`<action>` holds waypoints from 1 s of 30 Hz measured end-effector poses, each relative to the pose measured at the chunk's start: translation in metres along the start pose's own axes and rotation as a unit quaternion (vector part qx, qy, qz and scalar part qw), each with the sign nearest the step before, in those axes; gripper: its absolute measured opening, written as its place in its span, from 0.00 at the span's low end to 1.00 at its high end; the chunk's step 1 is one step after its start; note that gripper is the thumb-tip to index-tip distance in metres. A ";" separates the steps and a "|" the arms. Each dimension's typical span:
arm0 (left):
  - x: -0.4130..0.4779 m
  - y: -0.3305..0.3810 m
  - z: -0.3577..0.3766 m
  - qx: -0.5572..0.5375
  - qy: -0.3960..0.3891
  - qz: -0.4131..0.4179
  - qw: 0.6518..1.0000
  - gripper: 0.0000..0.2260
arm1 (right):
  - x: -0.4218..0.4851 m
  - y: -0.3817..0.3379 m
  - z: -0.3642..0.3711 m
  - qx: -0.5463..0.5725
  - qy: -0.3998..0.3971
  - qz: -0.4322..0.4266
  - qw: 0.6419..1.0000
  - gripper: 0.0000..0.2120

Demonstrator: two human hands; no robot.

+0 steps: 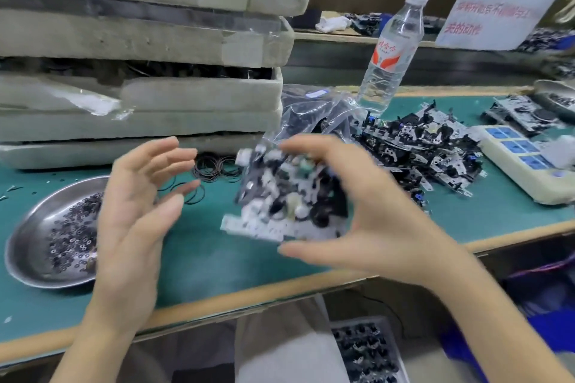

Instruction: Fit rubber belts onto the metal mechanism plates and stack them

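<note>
- Right hand [367,205] pinched a blurred mechanism plate [280,196] in its fingers above the table [217,258]; a loose hold could drop it.
- Left hand [133,211] hung open, fingers empty.

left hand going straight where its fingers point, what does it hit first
Probably the mechanism plate gripped in the right hand; the left hand points rightward at it. The rubber belts seem lower, on the mat, depth unclear.
</note>
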State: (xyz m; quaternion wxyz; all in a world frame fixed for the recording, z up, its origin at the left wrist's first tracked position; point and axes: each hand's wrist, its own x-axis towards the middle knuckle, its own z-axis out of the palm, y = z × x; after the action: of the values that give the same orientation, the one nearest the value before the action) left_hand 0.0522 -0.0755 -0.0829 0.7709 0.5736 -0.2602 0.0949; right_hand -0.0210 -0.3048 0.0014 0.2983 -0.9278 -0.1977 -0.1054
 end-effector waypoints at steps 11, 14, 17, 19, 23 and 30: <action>-0.010 -0.012 0.062 0.119 0.042 -0.006 0.992 0.13 | 0.023 0.093 -0.121 0.011 0.337 0.276 0.900 0.39; -0.009 -0.011 0.060 0.128 0.039 -0.008 0.991 0.13 | 0.028 0.130 -0.132 -0.158 0.226 0.395 0.876 0.41; -0.010 -0.012 0.062 0.135 0.028 -0.013 0.990 0.14 | 0.031 0.145 -0.128 -0.225 0.109 0.448 0.859 0.40; -0.010 -0.012 0.062 0.137 0.026 -0.015 0.990 0.14 | 0.030 0.145 -0.130 -0.225 0.046 0.461 0.857 0.42; -0.009 -0.011 0.062 0.134 0.033 -0.014 0.990 0.13 | 0.029 0.139 -0.136 -0.182 -0.009 0.460 0.869 0.43; -0.010 -0.009 0.061 0.129 0.033 -0.022 0.991 0.13 | 0.024 0.121 -0.142 -0.169 0.130 0.375 0.902 0.32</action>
State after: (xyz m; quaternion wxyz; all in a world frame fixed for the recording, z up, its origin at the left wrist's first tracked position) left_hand 0.0299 -0.1342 -0.0824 0.7005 0.6704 -0.2075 0.1297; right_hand 0.0415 -0.4716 0.0607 0.1779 -0.9478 0.2259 -0.1377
